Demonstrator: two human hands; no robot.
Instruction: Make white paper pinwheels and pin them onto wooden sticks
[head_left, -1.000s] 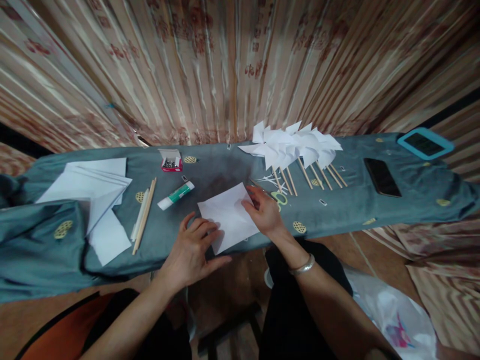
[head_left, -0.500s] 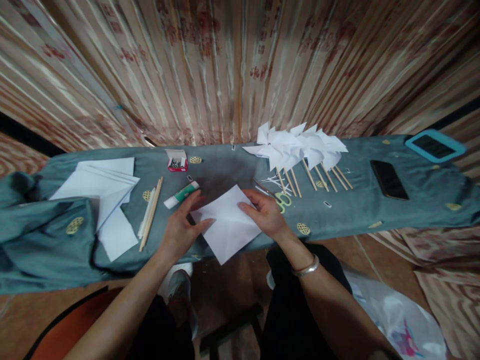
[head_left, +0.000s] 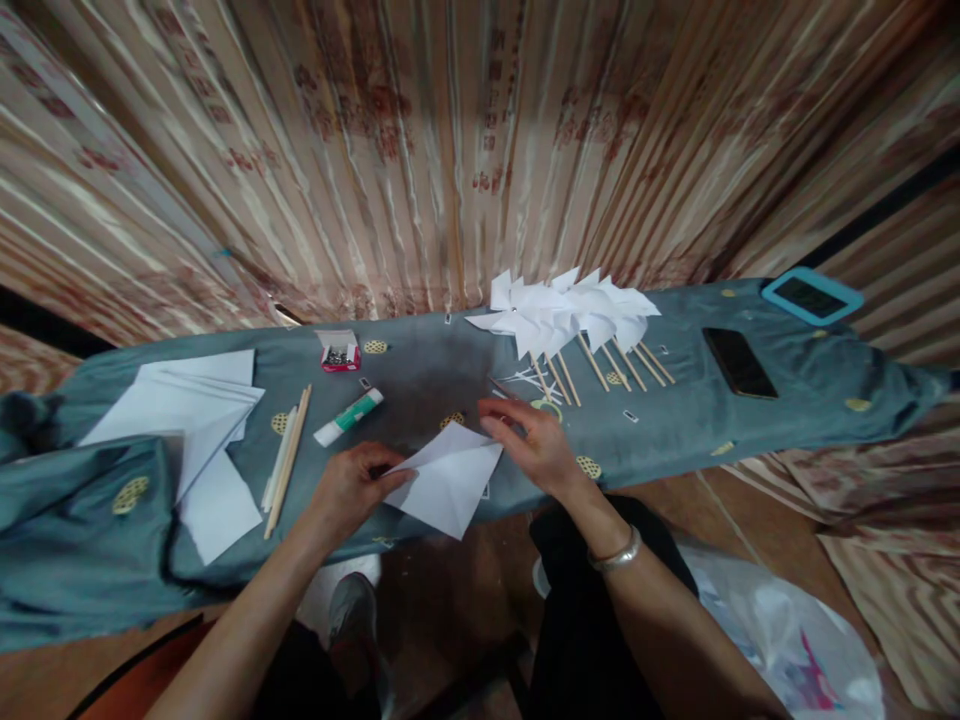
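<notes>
A square white sheet of paper (head_left: 450, 480) with crease lines is held over the near edge of the table. My left hand (head_left: 356, 490) pinches its left corner between thumb and fingers. At the right corner my right hand (head_left: 536, 440), a silver bracelet on its wrist, has its fingers curled on the sheet. Just beyond that hand lie scissors (head_left: 550, 408) with pale green handles, partly covered by it. Finished paper pinwheels (head_left: 559, 310) on wooden sticks lie overlapped behind. A glue stick (head_left: 349, 417) rests beyond my left hand.
Stacked white paper (head_left: 217, 500) lies at the left beside wooden sticks (head_left: 289, 460). A small red box of metal pins (head_left: 340, 352) stands open at the back. To the right are a black phone (head_left: 740, 362) and a blue-framed device (head_left: 812, 297). A patterned curtain hangs behind the table.
The view has shifted a little, so the table items appear further left. The sheet has tilted and its right corner has come under my right fingers; my left fingers have closed on the left corner.
</notes>
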